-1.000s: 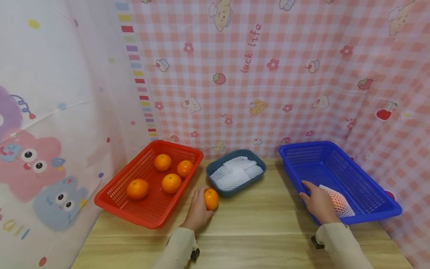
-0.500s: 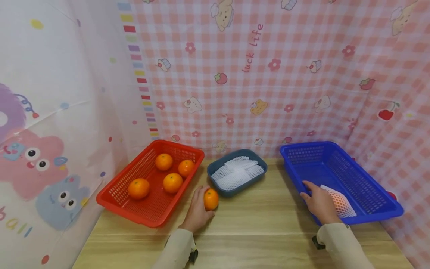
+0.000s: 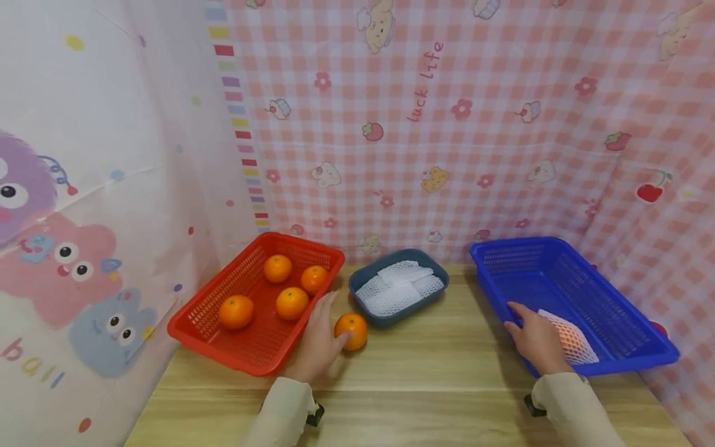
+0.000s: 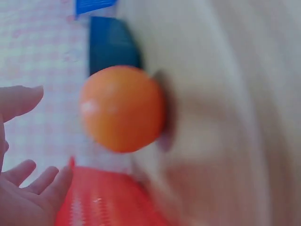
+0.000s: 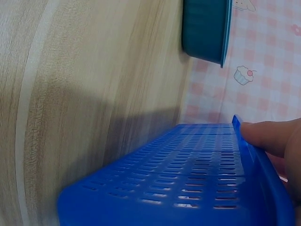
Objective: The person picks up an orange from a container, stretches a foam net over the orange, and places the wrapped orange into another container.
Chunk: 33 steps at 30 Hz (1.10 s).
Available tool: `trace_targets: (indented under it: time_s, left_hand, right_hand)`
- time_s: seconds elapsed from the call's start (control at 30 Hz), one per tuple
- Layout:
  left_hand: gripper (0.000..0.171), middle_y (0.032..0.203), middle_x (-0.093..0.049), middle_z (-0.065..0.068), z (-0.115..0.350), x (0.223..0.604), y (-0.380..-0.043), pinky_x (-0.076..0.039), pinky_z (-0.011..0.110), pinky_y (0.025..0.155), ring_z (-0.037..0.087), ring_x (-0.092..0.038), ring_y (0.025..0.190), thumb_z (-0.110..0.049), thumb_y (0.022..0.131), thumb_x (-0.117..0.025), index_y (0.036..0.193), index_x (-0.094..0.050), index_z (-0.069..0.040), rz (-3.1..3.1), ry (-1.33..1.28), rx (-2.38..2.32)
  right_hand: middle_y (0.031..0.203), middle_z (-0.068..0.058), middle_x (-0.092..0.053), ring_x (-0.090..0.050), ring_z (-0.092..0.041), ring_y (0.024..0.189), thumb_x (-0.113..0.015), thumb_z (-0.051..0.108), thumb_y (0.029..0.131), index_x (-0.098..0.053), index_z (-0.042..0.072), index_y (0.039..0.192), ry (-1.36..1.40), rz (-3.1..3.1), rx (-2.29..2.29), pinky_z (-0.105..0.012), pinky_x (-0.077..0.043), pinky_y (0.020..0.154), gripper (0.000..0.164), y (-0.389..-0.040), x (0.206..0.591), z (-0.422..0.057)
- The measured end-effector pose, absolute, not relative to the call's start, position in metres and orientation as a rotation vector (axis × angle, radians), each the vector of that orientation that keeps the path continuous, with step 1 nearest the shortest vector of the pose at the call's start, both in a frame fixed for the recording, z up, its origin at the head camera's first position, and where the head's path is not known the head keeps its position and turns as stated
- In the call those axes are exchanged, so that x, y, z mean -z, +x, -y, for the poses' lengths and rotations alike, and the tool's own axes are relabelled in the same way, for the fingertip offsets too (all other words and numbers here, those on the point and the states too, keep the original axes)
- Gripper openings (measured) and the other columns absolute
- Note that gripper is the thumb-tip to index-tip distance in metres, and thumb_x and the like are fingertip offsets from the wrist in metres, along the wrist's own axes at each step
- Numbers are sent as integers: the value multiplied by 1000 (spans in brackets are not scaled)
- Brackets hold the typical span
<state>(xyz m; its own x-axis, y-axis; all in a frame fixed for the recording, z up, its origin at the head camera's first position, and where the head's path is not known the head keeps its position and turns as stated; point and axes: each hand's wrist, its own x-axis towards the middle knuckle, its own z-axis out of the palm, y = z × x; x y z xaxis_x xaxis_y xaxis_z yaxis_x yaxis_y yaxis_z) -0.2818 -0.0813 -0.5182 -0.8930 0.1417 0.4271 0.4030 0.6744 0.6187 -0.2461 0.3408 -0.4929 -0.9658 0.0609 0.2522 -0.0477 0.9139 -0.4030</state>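
My left hand [image 3: 318, 341] is spread beside an orange [image 3: 351, 331] standing on the table. In the left wrist view a gap shows between the fingers [image 4: 44, 183] and the orange [image 4: 123, 109]. My right hand [image 3: 537, 340] grips the left rim of the blue basket [image 3: 519, 257], its thumb [image 5: 263, 134] on the rim and the other fingers mostly hidden on the inner side. A wrapped fruit in white foam netting [image 3: 571, 338] lies inside the basket, partly behind that hand.
At left, a red basket [image 3: 223, 360] holds several oranges [image 3: 236, 311]. A dark teal tray [image 3: 385, 321] with white foam net sleeves [image 3: 399, 287] stands between the baskets. Patterned cloth [image 3: 413, 155] hangs behind the wooden table [image 3: 436, 372].
My left hand has let go of the orange and drawn off to the left, its fingers spreading. The orange stays beside the tray. My right hand keeps its place on the blue basket.
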Motion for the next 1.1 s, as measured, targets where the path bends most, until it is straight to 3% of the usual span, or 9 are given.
trace_targets:
  time_s: [0.23,0.6,0.7,0.87,1.1]
  left_hand:
    - [68,141,-47,14,116,490,-281,-34,50,106,32,-42,128,-7,79,-80,139,-48,-8,2515,-380,1065]
    - [64,137,-53,14,160,492,-278,-40,51,98,31,-52,116,-8,85,-74,142,-47,-7,2903,-299,1112]
    - [66,139,-51,14,161,494,-279,-38,52,100,31,-50,119,-9,84,-75,144,-47,-8,2938,-311,1103]
    - [68,139,-51,13,164,493,-280,-34,52,104,32,-49,123,-9,82,-77,144,-48,-11,2916,-344,1131]
    - [66,140,-52,8,164,491,-280,-35,52,103,30,-49,122,-10,83,-77,143,-51,-16,2911,-337,1159]
  right_hand:
    - [119,-34,-58,-57,-53,102,-64,11,92,-51,-8,132,0,2828,-604,-63,-45,80,47,-247,491,-339]
    - [119,-36,-57,-57,-53,99,-64,10,90,-50,-9,132,-3,2870,-578,-61,-46,75,48,-247,488,-338]
    - [118,-36,-57,-58,-51,97,-65,10,90,-48,-10,132,-8,2898,-594,-58,-48,71,50,-246,486,-340]
    - [123,-37,-53,-53,-54,105,-69,17,88,-47,-11,132,17,2932,-630,-61,-45,80,57,-255,476,-341]
    - [131,-37,-44,-38,-59,117,-70,17,87,-47,-9,134,31,2784,-637,-67,-32,94,58,-274,463,-316]
